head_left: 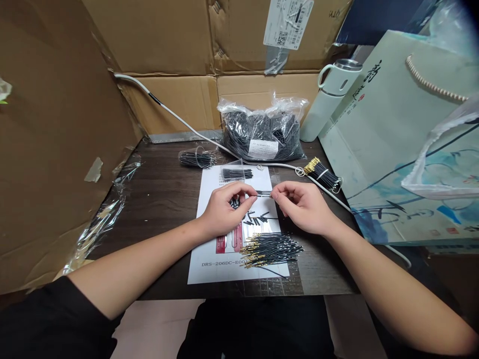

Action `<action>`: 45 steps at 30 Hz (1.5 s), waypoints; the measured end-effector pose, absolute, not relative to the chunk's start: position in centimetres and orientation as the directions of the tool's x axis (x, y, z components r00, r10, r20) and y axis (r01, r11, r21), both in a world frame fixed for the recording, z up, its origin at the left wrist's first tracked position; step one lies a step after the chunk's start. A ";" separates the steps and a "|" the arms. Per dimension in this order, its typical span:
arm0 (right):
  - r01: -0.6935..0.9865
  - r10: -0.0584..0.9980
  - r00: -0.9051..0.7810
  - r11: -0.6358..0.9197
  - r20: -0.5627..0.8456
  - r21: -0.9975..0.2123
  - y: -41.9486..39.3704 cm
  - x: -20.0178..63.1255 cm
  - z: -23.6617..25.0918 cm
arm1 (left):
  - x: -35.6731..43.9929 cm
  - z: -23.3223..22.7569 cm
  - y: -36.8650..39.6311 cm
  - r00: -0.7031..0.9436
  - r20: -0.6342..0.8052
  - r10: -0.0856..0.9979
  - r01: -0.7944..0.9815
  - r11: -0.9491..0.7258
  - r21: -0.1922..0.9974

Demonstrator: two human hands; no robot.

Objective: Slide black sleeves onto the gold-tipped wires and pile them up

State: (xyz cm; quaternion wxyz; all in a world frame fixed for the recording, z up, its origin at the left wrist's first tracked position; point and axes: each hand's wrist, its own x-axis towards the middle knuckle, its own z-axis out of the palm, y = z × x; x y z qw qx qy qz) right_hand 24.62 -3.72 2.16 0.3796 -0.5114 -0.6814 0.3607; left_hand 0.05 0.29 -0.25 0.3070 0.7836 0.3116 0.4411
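Observation:
A few thin black wires (264, 193) stretch side by side between my two hands, above the white printed sheet (198, 271). My left hand (226, 208) pinches their left ends between thumb and fingertips. At their right ends, my right hand (307, 205) closes thumb and fingers in a pinch. Short black tube pieces (257, 218) lie scattered on the sheet just below, and more show partly hidden behind my left hand. Nearer to me spreads a loose pile of black wires with gold-coloured ends (271, 249).
Behind my hands lie a clear packet of black strips (237, 174), another bundle in clear plastic (196, 159) and a tied gold-tipped bundle (324, 174). A full plastic bag (262, 132), a white cable (179, 115), a bottle (329, 102) and a paper bag (396, 124) stand around.

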 end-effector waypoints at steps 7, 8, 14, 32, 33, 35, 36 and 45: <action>0.433 0.965 -0.198 0.241 0.169 -0.869 -3.9 24.6 2.2 | 0.1 -0.1 0.2 0.420 0.487 0.766 0.215 -0.605 0.767; 0.430 0.966 -0.196 0.237 0.166 -0.871 -3.9 24.6 2.1 | 0.1 -0.1 0.2 0.419 0.486 0.767 0.217 -0.605 0.766; 0.420 0.971 -0.190 0.214 0.145 -0.882 -3.7 24.6 1.9 | 0.1 -0.1 0.2 0.409 0.482 0.775 0.223 -0.597 0.771; 0.404 0.975 -0.190 0.183 0.113 -0.896 -3.7 24.7 1.9 | 0.1 -0.2 0.1 0.405 0.467 0.786 0.240 -0.584 0.776; 0.404 0.975 -0.190 0.183 0.114 -0.896 -3.8 24.7 1.9 | 0.1 -0.2 0.1 0.405 0.466 0.787 0.240 -0.583 0.776; 0.406 0.975 -0.188 0.186 0.118 -0.895 -3.8 24.7 1.8 | 0.1 -0.2 0.1 0.408 0.464 0.786 0.238 -0.582 0.778; 0.409 0.975 -0.188 0.190 0.121 -0.892 -3.8 24.7 1.8 | 0.0 -0.2 0.1 0.410 0.462 0.787 0.237 -0.580 0.779; 0.654 0.911 -0.269 0.412 0.314 -0.634 -2.7 25.1 1.5 | 0.2 0.1 -0.1 0.360 0.413 0.836 0.313 -0.525 0.791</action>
